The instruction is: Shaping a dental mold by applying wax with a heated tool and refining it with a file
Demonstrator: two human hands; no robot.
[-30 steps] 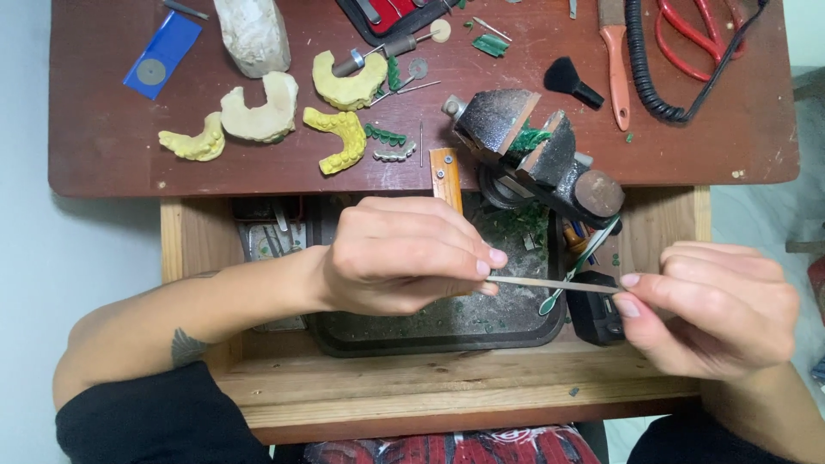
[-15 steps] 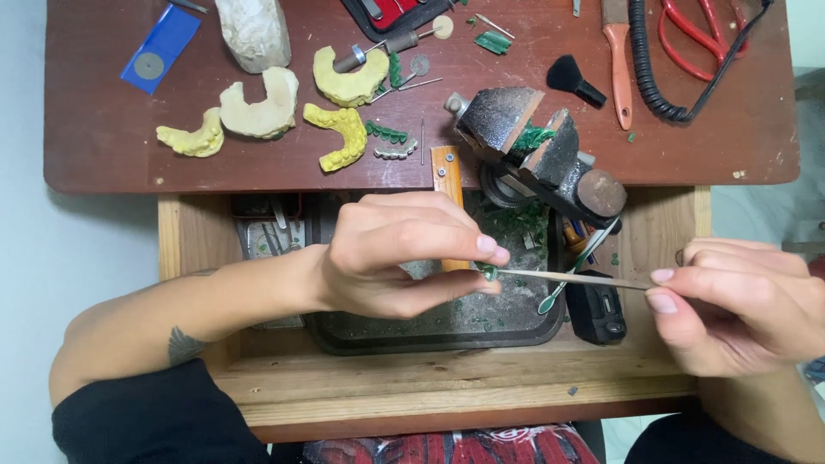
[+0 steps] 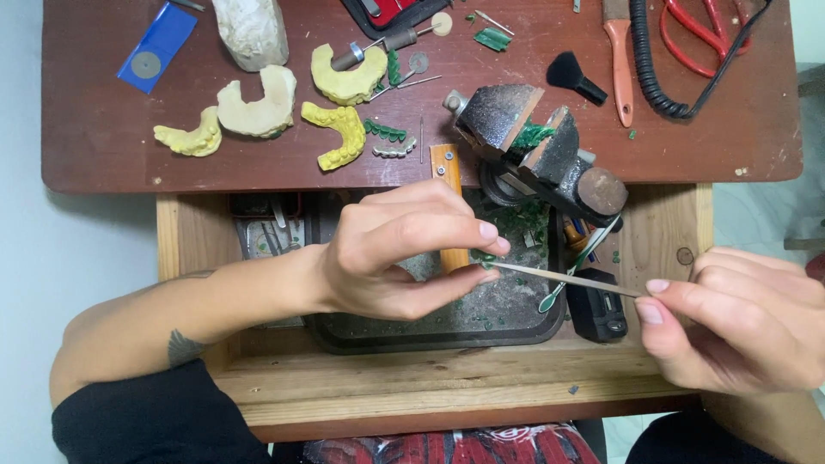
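My left hand (image 3: 404, 253) hovers over a dark tray (image 3: 361, 339) in the open wooden drawer, its thumb and forefinger pinching a small green wax piece (image 3: 486, 258). My right hand (image 3: 739, 318) holds a thin metal tool (image 3: 563, 279) by its rear end. The tool's tip touches the green piece between my left fingers. Green shavings lie scattered in the tray below.
A small bench vise (image 3: 533, 146) with green wax in its jaws stands at the desk edge. Several yellow and cream dental casts (image 3: 258, 107) lie on the red-brown desk (image 3: 103, 155). A black brush (image 3: 571, 77), red pliers (image 3: 718, 30), a black coiled cord (image 3: 653, 69) and a blue card (image 3: 156, 47) are further back.
My right hand has drawn slightly to the right and lower. My left hand still pinches the green piece, with the tool's tip staying against it.
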